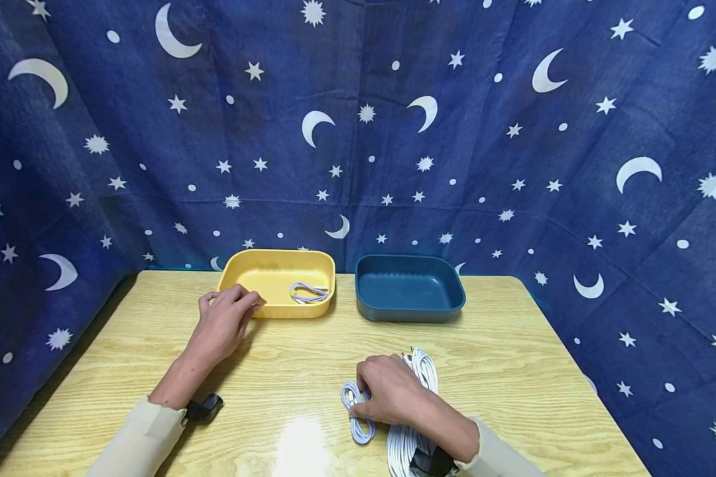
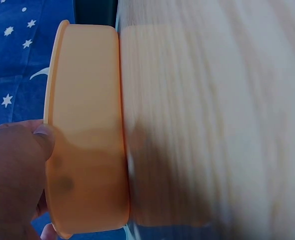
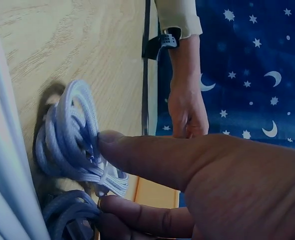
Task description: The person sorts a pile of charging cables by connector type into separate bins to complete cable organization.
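My left hand [image 1: 223,321] grips the front left rim of a yellow bin [image 1: 292,311]. In the left wrist view, the thumb lies on the outside of the bin's wall [image 2: 87,100] and other fingers reach over the rim. My right hand [image 1: 390,391] pinches a tied coil of lavender braided cable [image 1: 362,434] low over the table. Its thumb presses the coil [image 3: 70,135] in the right wrist view, with the fingers at the tie. Close by, partly under the right hand and forearm, lies a long bundle of white cable [image 1: 423,368].
A small lavender cable [image 1: 317,289] lies inside the yellow bin at its right end. To the right stands a dark blue bin [image 1: 412,315], with nothing visible in it. Behind the wooden table [image 1: 274,371] hangs a blue curtain [image 1: 358,152] with moons and stars.
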{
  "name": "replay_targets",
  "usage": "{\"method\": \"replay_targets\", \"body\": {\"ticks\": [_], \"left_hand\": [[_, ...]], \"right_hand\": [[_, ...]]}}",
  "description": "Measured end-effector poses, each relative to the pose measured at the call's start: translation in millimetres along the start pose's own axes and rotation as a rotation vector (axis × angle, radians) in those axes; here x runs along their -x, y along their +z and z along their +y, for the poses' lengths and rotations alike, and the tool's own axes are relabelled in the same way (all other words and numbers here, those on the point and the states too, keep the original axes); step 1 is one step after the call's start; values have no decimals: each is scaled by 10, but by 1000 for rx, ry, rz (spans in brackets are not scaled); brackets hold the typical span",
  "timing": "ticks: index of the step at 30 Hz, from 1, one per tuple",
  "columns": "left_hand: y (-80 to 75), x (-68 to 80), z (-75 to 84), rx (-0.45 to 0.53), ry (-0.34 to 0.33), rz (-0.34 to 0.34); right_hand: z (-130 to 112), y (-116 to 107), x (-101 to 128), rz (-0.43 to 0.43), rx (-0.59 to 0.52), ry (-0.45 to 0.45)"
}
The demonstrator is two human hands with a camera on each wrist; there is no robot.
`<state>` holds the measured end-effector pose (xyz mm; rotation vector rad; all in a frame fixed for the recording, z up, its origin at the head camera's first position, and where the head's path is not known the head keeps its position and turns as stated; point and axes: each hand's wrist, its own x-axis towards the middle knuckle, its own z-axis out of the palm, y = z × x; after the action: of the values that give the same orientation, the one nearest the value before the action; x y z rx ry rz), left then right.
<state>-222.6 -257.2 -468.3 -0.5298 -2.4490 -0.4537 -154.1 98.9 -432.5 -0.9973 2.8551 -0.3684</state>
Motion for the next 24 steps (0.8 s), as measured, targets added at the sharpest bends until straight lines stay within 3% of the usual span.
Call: {"method": "replay_targets", "body": {"ticks": [10,24], "left_hand": [[13,0,-8,4,-1,7],[7,-6,0,-3,-12,-4]], "right_hand": [[-24,23,0,-4,-35,9],[-16,56,-17,7,-72,-67]]}}
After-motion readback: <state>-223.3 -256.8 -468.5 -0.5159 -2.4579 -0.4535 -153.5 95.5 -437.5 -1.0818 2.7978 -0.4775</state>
